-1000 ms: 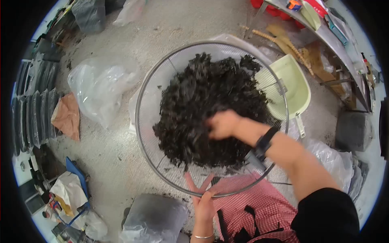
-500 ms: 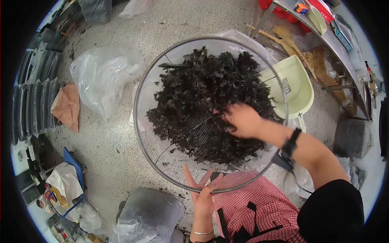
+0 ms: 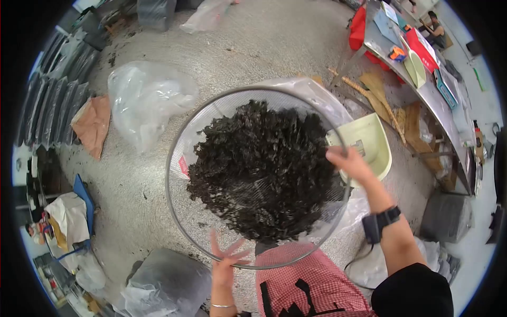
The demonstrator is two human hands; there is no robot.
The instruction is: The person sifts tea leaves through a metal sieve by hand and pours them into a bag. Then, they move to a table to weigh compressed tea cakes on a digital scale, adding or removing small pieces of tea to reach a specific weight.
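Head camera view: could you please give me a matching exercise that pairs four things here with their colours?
Things:
1. dustpan
2. heap in the sieve
3. apron
4. bag left of the sieve

Colours:
A. black
B. red check
C. pale green
D. clear

Pairs: 1-C, 2-A, 3-B, 4-D.

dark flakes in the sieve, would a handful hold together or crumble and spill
Probably loose and light: the dark flakes lie as a ragged heap of separate curled pieces. A handful would likely shed bits; crumbs dot the wire sieve mesh. They look dry, so perhaps brittle.
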